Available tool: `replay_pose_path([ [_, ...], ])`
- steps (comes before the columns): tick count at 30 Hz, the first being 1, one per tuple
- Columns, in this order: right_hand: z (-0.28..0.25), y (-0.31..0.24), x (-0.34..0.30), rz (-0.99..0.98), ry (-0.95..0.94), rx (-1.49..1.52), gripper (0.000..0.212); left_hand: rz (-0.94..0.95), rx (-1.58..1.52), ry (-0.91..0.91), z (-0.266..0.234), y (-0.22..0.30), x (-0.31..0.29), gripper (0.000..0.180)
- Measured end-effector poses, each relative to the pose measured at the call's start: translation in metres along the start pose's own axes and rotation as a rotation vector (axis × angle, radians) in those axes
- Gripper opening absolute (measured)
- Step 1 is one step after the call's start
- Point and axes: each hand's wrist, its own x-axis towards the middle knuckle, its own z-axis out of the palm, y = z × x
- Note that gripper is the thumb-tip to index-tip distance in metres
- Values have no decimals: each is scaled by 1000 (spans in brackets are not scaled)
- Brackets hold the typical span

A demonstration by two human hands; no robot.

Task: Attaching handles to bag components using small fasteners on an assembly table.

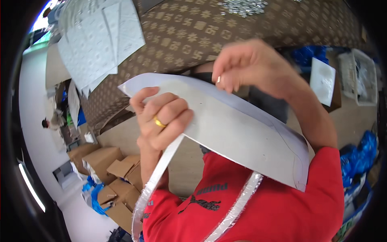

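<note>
A curved grey-white panel [225, 125] with a paler outer layer spans the space before my chest. My left hand [163, 121], a gold ring on one finger, is closed on its left part. Two white straps in shiny clear wrap hang below the panel: the left strap [157, 173] by my left wrist, the right strap [238, 201] across my red shirt. Above the panel's far edge, my right hand [246, 66] pinches a small shiny piece [219, 79]. Motion blurs this hand slightly, and the piece's exact kind is too small to make out.
A brown patterned cloth [173, 36] covers the table, bearing small silvery pieces [244, 6] and white patterned sheets [96, 44]. Cardboard boxes [105, 161] stand at lower left. A white basket [356, 76] and blue plastic bags [358, 155] lie at right.
</note>
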Motion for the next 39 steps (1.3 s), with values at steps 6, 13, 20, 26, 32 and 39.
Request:
replay_pose_path([
  [6,30,33,24,195,-207,96,14,48,14,43,-3,-4,-14,19],
  [13,34,39,29,142,-292,82,12,93,11,81,-2,-12,-16,20],
  [20,49,34,34,136,-289,-91,17,173,-17,9,-8,-3,-17,23],
  [26,49,35,32,175,-290,-195,26,195,68,48,-14,10,-20,28],
  [32,40,20,34,-2,-257,-357,29,177,51,-108,-35,13,-5,21],
  [39,-92,-18,44,-433,672,-1357,21,-34,-87,-394,-93,-10,-28,22],
])
